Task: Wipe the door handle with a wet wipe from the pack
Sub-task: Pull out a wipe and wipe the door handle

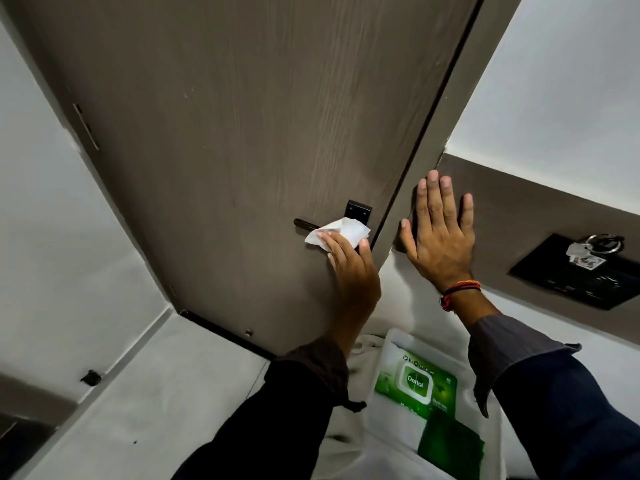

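- My left hand's fingers (337, 241) are curled together over a white wet wipe (341, 232), pressing it onto the door handle; the thumb tip shows at the wipe's right edge.
- The left hand (349, 268) reaches up from a dark sleeve (294, 410), its back toward my camera.
- The wipe is crumpled and bunched around the middle of the handle, touching it, with loose corners sticking out to the left and upper right.
- The door handle (304, 223) is a dark lever near the door's right edge; only its left end shows past the wipe, and its square dark mounting plate (358, 211) sits just above and right of the wipe.
- My right hand's fingers (434, 199) are spread a little and laid flat, holding nothing.
- The right hand (441, 237) rests palm-down on the door frame (420, 168) and the brown wall panel (519, 216) beside it, just right of the door's edge; threads (459, 292) circle the wrist above a bluish sleeve.
- The brown wood-grain door (242, 133) fills the upper middle of my view and looks shut against the frame.
- The green and white wipe pack (415, 386) lies below the hands on white fabric (367, 348), between my two forearms.
- Keys (588, 252) hang at a black panel (575, 278) on the wall, well right of the right hand.
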The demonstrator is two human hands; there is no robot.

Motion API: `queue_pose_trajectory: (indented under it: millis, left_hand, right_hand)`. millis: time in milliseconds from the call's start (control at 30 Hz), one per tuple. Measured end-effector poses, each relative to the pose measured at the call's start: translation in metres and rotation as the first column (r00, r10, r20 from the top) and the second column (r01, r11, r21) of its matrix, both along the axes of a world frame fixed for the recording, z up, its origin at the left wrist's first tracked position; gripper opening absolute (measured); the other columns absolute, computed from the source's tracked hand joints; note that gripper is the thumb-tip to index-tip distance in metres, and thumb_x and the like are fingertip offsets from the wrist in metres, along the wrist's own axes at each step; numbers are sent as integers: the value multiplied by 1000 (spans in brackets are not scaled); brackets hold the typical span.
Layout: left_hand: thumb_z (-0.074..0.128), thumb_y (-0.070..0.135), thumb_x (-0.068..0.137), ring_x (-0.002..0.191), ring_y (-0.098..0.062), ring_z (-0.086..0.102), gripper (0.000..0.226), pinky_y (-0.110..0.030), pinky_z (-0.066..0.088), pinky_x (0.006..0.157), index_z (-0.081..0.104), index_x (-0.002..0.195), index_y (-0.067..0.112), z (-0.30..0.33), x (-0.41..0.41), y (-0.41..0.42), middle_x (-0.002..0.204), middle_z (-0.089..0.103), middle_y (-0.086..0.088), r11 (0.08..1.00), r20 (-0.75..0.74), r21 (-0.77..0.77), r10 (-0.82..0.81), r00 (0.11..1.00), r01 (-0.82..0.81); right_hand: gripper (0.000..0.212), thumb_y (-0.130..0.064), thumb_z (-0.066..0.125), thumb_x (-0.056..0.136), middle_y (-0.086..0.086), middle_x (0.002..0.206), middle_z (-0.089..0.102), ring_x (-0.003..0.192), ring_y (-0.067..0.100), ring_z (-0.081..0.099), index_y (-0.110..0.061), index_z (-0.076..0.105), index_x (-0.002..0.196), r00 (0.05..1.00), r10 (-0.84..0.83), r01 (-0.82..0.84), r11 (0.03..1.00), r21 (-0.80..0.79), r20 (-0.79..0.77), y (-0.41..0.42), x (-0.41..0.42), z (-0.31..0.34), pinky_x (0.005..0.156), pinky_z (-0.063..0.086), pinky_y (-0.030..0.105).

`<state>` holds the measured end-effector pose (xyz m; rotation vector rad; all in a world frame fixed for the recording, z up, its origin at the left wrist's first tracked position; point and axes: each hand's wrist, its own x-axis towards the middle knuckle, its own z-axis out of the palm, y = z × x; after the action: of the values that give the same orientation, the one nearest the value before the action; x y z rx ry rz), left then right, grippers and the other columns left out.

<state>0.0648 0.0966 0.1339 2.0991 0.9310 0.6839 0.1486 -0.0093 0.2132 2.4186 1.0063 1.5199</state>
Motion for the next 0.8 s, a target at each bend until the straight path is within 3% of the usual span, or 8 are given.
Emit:
queue_pose_trajectory:
  millis: [33, 100, 167, 367, 467, 533, 633, 800]
  left_hand:
    - [-28, 29, 101, 154, -46, -10, 81, -53, 19, 125, 22, 157, -1, -3, -1, 3, 164, -3, -35, 997, 56, -71, 9, 998, -5]
    - [10, 30, 112, 157, -39, 4, 56, -57, 21, 125, 16, 158, -2, 6, -3, 18, 167, 2, -27, 968, 218, -249, 79, 973, -23]
    - [31, 30, 112, 158, -29, 8, 61, -54, 18, 127, 10, 159, -2, 15, -2, 40, 170, 2, -17, 953, 250, -289, 171, 953, -96]
    - [6, 36, 111, 158, -34, -7, 61, -47, 7, 128, 6, 160, -1, -2, -2, 1, 168, -9, -24, 971, 125, -239, 56, 991, -25]
    - [22, 33, 112, 158, -34, 0, 62, -46, 13, 128, 7, 159, -4, -5, 2, -34, 168, -4, -25, 963, 234, -267, 29, 972, 35]
    - [19, 31, 113, 158, -35, 1, 59, -47, 14, 128, 9, 159, -4, 2, 5, -20, 168, -4, -26, 963, 226, -270, 78, 971, -15]
    - [40, 32, 110, 158, -31, 9, 70, -53, 20, 127, 6, 159, -4, 12, 5, 24, 170, -1, -17, 948, 275, -302, 187, 943, -100]
    - [43, 34, 109, 158, -32, 8, 74, -54, 22, 126, 5, 159, -5, 5, 3, 39, 170, -1, -17, 964, 260, -245, 170, 951, -105]
  right_hand:
    - [75, -45, 35, 108, 7, 171, -20, 159, 20, -16, -8, 2, 164, 1000, 0, 0, 1000, 6, 13, 0, 0, -1, 129, -14, 44]
    - [75, -44, 37, 108, 7, 172, -18, 160, 21, -15, -8, 4, 164, 999, 11, -12, 1000, 23, 32, 0, 2, -3, 129, -13, 46]
    - [74, -44, 38, 108, 7, 172, -16, 160, 21, -13, -8, 5, 165, 999, 22, -23, 999, 31, 50, 2, 3, -4, 129, -11, 47]
    - [75, -45, 40, 107, 7, 173, -13, 161, 21, -10, -8, 8, 165, 995, 42, -46, 998, 50, 87, 3, 6, -7, 130, -10, 47]
    - [76, -45, 40, 107, 7, 173, -13, 160, 21, -11, -8, 8, 165, 995, 44, -48, 998, 43, 91, 1, 11, -10, 129, -10, 48]
    - [75, -45, 39, 107, 7, 173, -12, 161, 21, -10, -8, 9, 165, 994, 50, -54, 998, 40, 93, 1, 11, -10, 129, -9, 48]
    - [73, -46, 39, 108, 7, 173, -7, 161, 21, -7, -8, 13, 165, 993, 59, -64, 997, 40, 107, 0, 10, -9, 130, -7, 48]
    - [72, -46, 38, 108, 8, 172, -2, 161, 22, -5, -9, 15, 165, 992, 54, -58, 998, 37, 112, 1, 11, -11, 129, -5, 49]
